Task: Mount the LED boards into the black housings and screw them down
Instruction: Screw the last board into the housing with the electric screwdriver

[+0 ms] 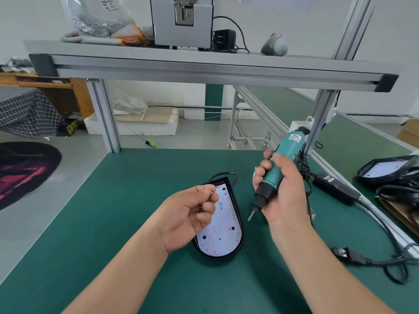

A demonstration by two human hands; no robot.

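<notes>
I have the left hand [190,214] curled above the far end of the LED board [223,225], thumb and forefinger pinching what looks like a small brass-coloured screw [212,191]. The right hand [281,189] is wrapped around a teal electric screwdriver [289,146], its bit tilted down and left, just to the right of the work and not touching it. The board lies seated in its black housing [217,257] in the middle of the green surface [113,223], rounded end near me, with a thin black cable looping from the far end. I judge the board to be a thin, stiff, light plate that scratches easily, with red LEDs dotting its face, so I would steady it by the housing rim and not press on the diodes. The housing looks like a light plastic shell that could skate on the mat under driver pressure. The screw is tiny and easy to drop, so a fingertip pinch is the only sensible hold. On the board I can read "12V". The screwdriver carries a red and white label near its top, too small for me to read. A black power adapter [335,189] and a second housing [385,171] lie to the right.
</notes>
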